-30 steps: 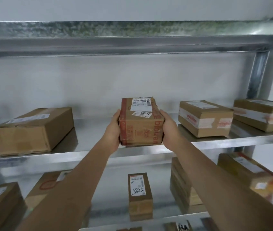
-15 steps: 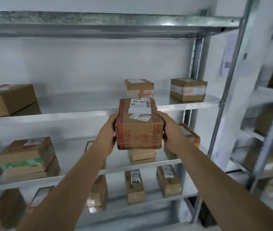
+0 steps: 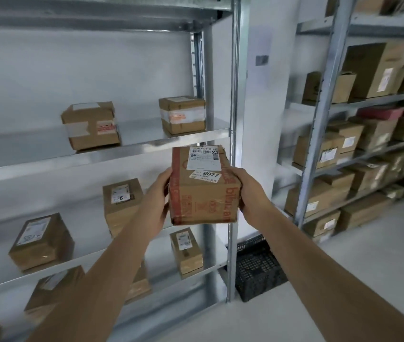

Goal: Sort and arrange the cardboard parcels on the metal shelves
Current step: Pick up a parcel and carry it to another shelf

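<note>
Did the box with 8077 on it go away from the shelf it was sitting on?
Yes. The box marked 8077, held by the left hand and right hand, now hangs below and right of that shelf, near the upright post.

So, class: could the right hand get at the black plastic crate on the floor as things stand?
Probably not yet: the right hand and left hand both grip the parcel marked 8077; nothing blocks the crate.

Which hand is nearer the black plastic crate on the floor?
The right hand. It grips the parcel's right side, up and left of the black crate. The left hand grips the parcel's far side, further left.
</note>
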